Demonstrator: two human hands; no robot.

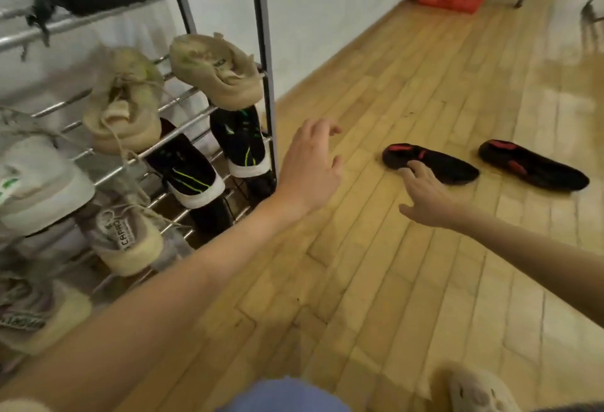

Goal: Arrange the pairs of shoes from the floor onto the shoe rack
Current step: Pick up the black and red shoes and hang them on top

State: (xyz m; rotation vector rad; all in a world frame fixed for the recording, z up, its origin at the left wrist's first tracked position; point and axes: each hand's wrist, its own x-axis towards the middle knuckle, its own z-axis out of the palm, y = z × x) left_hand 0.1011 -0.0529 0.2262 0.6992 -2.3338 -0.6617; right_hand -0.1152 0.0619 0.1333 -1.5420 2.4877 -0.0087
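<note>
Plainly, 2 black shoes with red markings are left on the wooden floor (408,264), to the right of the shoe rack (266,61): the nearer shoe (434,163) and, well apart from it, the farther shoe (536,166). Both appear to be lying with the soles turned up, though blur makes this uncertain.

A poor pick-up could be expected from here. The nearer shoe is met only at its edge, so it may be pushed along the smooth boards rather than lifted; if it is gripped by the sole alone, it may tip or be dropped on the way to the rack. The rack's visible tiers are crowded with beige, black and pale shoes, so a neighbour could be knocked off its bars when room is made.

The right hand (428,202) is spread, fingers fairly straight, and its fingertips (415,168) seem to be touching the nearer shoe; nothing is gripped. The left hand (310,166) is held loosely open above the floor beside the rack's upright, and nothing is held.
</note>
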